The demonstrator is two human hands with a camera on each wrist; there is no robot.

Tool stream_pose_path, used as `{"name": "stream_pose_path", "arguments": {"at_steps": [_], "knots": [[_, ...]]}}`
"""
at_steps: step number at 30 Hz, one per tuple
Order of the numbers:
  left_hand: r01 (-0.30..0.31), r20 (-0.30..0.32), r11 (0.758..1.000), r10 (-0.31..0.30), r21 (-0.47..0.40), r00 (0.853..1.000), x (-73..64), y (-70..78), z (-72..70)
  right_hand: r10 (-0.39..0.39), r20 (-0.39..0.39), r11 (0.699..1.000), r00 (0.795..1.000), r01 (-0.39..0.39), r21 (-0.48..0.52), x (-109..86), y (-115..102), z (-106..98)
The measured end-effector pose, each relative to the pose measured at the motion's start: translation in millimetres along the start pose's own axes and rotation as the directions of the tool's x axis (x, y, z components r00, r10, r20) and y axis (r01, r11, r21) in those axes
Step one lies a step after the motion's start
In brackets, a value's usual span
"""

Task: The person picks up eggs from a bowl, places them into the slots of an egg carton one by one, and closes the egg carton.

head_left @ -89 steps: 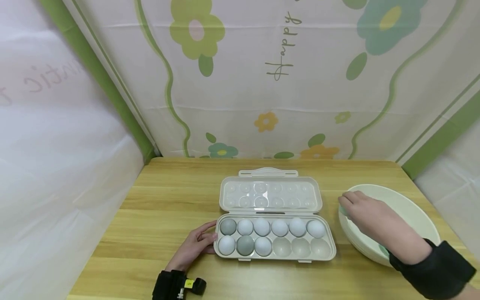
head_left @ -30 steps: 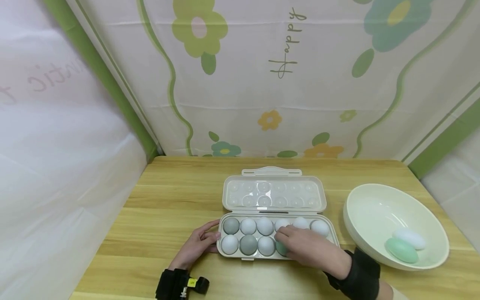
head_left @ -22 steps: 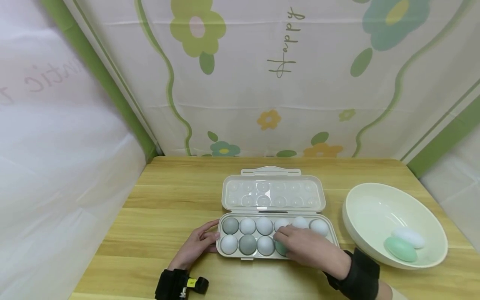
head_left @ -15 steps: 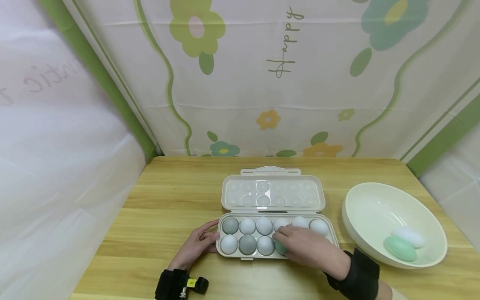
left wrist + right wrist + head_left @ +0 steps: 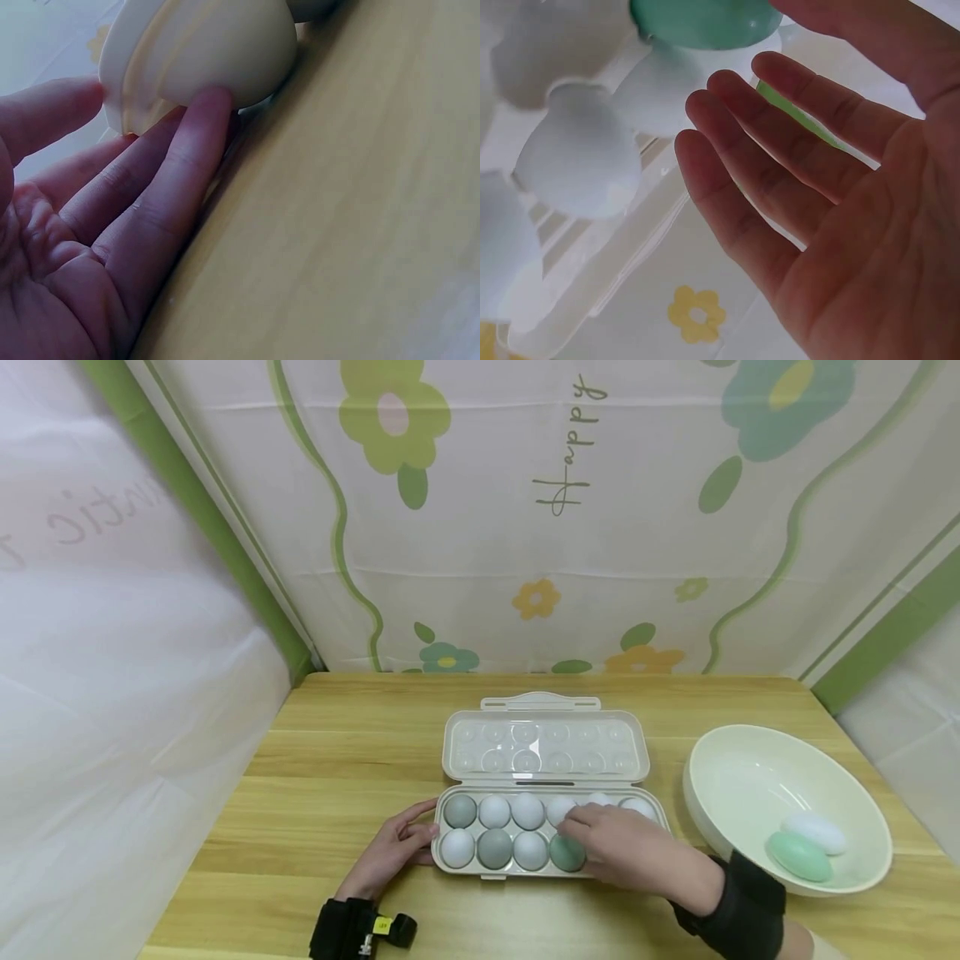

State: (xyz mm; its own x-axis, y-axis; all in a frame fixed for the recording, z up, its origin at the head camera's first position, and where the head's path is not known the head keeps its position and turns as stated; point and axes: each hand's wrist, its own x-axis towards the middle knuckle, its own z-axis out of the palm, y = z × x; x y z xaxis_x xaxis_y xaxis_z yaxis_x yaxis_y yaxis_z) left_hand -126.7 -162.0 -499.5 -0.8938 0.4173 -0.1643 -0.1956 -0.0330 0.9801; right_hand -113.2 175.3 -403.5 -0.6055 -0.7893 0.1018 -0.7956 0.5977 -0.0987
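A green egg (image 5: 567, 853) sits in the front row of the egg box (image 5: 525, 874), fourth cup from the left.

The right hand (image 5: 626, 847) is right beside it, fingers extended and loose, gripping nothing; whether the thumb touches the shell I can't tell. White eggs (image 5: 528, 811) and greyish ones fill the neighbouring cups that I can see, and the lid (image 5: 480, 747) lies folded back. At the box's left end, the left hand (image 5: 390, 852) rests nearly straight fingers and thumb against it. Over to the right, a cream bowl (image 5: 735, 777) on the wooden table (image 5: 322, 760) holds a pale green egg (image 5: 798, 856) and a white one.
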Motion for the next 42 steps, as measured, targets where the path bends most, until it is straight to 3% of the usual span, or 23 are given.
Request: {"name": "stream_pose_path", "arguments": {"at_steps": [9,17,26,29,35,42], "knots": [[0.004,-0.009,1.000,-0.004,0.009,1.000,-1.4,2.4,0.7,0.004,-0.034,0.999,0.999,-0.006,-0.051,-21.8,14,-20],[0.002,-0.007,1.000,-0.002,0.018,1.000,-1.8,2.0,0.8,0.084,-0.024,0.995,0.996,-0.086,-0.055,-45.7,29,-30],[0.005,-0.008,1.000,-0.005,0.015,1.000,-1.4,2.0,0.7,0.135,-0.142,0.978,0.981,-0.154,-0.139,-72.7,46,-34],[0.006,-0.006,1.000,-0.006,0.013,1.000,-1.6,2.0,0.4,0.168,-0.146,0.968,0.975,-0.192,-0.164,-80.3,51,-37],[0.011,-0.004,1.000,-0.011,0.010,1.000,-1.6,3.0,0.4,0.291,-0.084,0.946,0.953,-0.300,-0.126,-94.5,63,-41],[0.014,-0.009,1.000,-0.014,0.017,1.000,-1.8,4.3,0.9,0.270,-0.127,0.953,0.955,-0.284,-0.110,-100.2,67,-41]]}}
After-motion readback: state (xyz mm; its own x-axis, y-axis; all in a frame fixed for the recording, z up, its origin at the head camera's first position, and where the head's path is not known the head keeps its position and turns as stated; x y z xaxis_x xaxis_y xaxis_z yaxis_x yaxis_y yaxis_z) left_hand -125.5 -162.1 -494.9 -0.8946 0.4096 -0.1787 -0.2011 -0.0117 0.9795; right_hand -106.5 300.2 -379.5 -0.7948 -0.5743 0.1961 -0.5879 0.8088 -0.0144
